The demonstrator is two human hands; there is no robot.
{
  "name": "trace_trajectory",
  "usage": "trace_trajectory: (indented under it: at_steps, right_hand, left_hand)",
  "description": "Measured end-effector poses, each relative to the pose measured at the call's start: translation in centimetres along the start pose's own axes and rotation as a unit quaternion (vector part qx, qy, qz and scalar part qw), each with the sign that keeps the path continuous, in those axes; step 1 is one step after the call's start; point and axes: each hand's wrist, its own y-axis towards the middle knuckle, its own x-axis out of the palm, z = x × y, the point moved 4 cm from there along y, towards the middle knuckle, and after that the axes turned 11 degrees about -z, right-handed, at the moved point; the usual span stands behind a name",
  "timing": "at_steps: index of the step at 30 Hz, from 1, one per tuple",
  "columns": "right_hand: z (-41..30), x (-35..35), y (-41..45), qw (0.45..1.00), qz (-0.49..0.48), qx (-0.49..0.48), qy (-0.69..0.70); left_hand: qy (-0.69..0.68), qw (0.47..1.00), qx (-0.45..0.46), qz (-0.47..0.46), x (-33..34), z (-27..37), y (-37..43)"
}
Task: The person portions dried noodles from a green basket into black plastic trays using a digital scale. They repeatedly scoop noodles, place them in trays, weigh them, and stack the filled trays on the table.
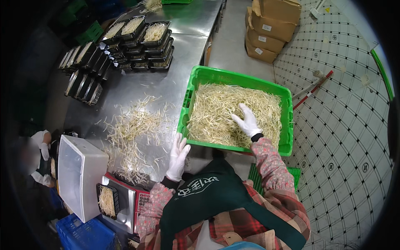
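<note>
Bean sprouts (215, 109) fill a green plastic crate (240, 76) in front of me. Over them is my right hand (247, 121), white-gloved, thumb and fingers apart, nothing held. My left hand (178, 157), also gloved, is at the crate's near left corner with its fingers spread and nothing in it; whether it touches the rim I cannot tell. Loose sprouts (134, 128) lie scattered on the steel table (184, 56) to its left. A black tray of sprouts (107, 201) rests on a red and steel weighing scale (126, 203) at the lower left.
Stacked black trays of sprouts (156, 40) stand at the table's far left, more (84, 68) beside them. A white plastic bin (90, 175) adjoins the scale, above a blue crate (84, 234). Another person (40, 156) works at the left. Cardboard boxes (272, 31) stand beyond the table.
</note>
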Motion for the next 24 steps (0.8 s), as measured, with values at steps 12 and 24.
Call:
trace_trajectory:
  at_steps: [12, 24]
  right_hand:
    - [8.8, 7.6, 19.1, 0.959, -0.128, -0.006, -0.253]
    - [8.0, 8.0, 21.7, 0.966, -0.129, -0.017, -0.224]
  left_hand:
    - [-0.149, 0.947, -0.084, 0.273, -0.7, -16.7, 12.2]
    - [-0.137, 0.867, -0.160, 0.452, -0.4, -20.0, 14.0]
